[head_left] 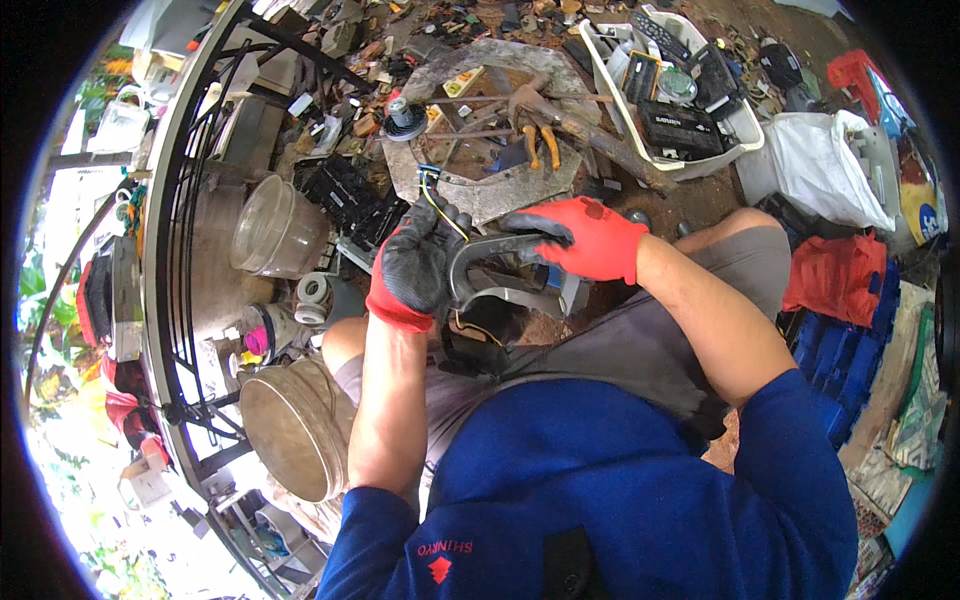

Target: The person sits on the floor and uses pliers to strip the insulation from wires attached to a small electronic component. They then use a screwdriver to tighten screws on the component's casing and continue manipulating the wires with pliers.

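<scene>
- Your gloved left hand (418, 262) curls around a smooth, curved grey part (462, 272) at frame centre
- Your gloved right hand (585, 236) grasps its upper end
- Thin, pale-yellow wire (446, 215) bends above
- Rough, many-sided slab (490, 200), upper centre

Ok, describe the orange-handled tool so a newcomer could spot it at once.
Beyond the right hand, find the grey many-sided slab. On its right half lies the tool. Its two side-by-side orange handles set it apart from the long brown bar nearby.

Blu top (610, 460), gry shorts (620, 345) — hands (600, 235) gloved red/blk
</scene>
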A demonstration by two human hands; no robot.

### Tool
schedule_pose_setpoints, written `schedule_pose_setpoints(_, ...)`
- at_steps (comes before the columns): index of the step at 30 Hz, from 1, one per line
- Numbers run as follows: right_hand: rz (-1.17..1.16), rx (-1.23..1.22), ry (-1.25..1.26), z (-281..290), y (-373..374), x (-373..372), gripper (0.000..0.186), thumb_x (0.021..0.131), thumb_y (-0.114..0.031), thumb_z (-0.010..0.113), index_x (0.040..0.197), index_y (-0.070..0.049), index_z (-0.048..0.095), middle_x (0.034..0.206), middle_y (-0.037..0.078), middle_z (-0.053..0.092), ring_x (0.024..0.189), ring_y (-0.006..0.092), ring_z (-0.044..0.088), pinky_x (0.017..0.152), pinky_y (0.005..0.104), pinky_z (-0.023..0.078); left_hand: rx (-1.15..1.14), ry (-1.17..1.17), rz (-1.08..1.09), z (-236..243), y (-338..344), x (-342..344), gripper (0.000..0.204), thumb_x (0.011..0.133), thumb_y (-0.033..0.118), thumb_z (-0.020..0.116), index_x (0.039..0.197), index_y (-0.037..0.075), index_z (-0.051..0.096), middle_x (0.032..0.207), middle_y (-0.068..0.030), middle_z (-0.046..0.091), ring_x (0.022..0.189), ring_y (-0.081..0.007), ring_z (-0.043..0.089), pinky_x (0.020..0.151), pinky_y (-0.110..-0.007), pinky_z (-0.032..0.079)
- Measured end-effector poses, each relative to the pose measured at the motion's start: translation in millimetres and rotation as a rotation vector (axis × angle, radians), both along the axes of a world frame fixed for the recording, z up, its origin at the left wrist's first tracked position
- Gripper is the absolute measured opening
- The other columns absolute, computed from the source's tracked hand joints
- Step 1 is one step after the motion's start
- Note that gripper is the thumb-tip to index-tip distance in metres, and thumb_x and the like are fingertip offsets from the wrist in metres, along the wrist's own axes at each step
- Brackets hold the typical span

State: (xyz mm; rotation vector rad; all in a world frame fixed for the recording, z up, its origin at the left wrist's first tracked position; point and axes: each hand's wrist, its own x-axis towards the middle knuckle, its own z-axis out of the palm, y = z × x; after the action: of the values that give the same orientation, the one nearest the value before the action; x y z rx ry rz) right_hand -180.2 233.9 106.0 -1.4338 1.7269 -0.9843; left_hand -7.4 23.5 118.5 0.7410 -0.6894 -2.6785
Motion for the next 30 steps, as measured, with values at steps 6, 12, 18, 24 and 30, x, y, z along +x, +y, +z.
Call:
schedule_pose_setpoints(6,-0.058,0.087,-0.097,-13,2,-4,0.046,0.089,-0.013,0.066,0.134,-0.009,0.060,0.117,0.016,0.071,0.106,0.0262,0.069,0.091,0.0367,0.053,-0.168,-0.024,-0.135,-9,-2,7,0.031,0.105,0.016,0.049,0.132,0.002,0.056,0.120,-0.0137,0.065,0.111,-0.0276,0.064,0.101,-0.041,0.050)
schedule_pose_setpoints(12,-0.083,0.106,-0.253,-28,0,-16,0.041,0.092,-0.019,0.070,0.130,-0.004,0.063,0.115,0.011,0.072,0.103,0.0186,0.067,0.090,0.0337,0.051,-0.846,-0.050,-0.416,7,7,26,0.040,0.105,0.021,0.051,0.137,-0.003,0.053,0.130,-0.0138,0.063,0.120,-0.0251,0.061,0.106,-0.038,0.047)
schedule_pose_setpoints(18,-0.168,0.118,-0.502,-19,0,-21,0.033,0.095,-0.022,0.069,0.120,0.000,0.070,0.090,-0.002,0.069,0.086,0.0049,0.058,0.076,0.0251,0.048,-0.753,-0.256,-0.467,30,1,44,0.047,0.100,0.020,0.060,0.140,-0.004,0.052,0.131,-0.0119,0.062,0.117,-0.0186,0.059,0.101,-0.033,0.047)
schedule_pose_setpoints(24,-0.049,0.107,-0.577,-12,6,-24,0.033,0.097,-0.020,0.061,0.123,-0.001,0.068,0.108,0.010,0.072,0.096,0.0160,0.066,0.085,0.0312,0.051,-0.728,-0.248,-0.593,26,-8,50,0.049,0.097,0.016,0.064,0.139,-0.006,0.052,0.128,-0.0114,0.064,0.113,-0.0170,0.061,0.095,-0.030,0.049)
schedule_pose_setpoints(30,0.018,-0.236,-0.140,-28,12,-34,0.040,0.096,-0.015,0.052,0.134,-0.008,0.063,0.129,0.013,0.066,0.117,0.0296,0.064,0.100,0.0370,0.049,-0.558,-0.221,-0.476,25,3,53,0.046,0.098,0.015,0.061,0.138,-0.005,0.052,0.124,-0.0136,0.066,0.105,-0.0224,0.068,0.084,-0.034,0.058)
